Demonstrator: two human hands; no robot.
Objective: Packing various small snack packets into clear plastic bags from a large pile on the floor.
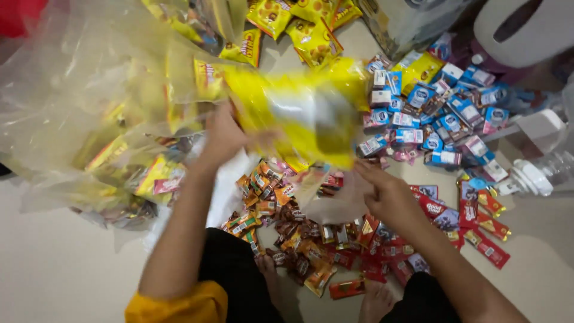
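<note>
Bare feet (pixel 371 302) are resting on the floor (pixel 54 263) beside brown and red candy wrappers (pixel 311 239). Left hand (pixel 222 134) is lifting a blurred yellow snack bag (pixel 305 113), grip clamped on its edge, while right hand (pixel 388 194) is hovering over red packets (pixel 472 221), fingers loosely together; blue cartons (pixel 442 113) are lying beyond.

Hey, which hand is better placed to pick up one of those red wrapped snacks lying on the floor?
Right, probably. The right hand hovers directly beside the red wrapped snacks on the floor, seemingly pinching only thin clear plastic. The left hand is raised higher, gripping the blurred yellow packet, farther from them.
</note>
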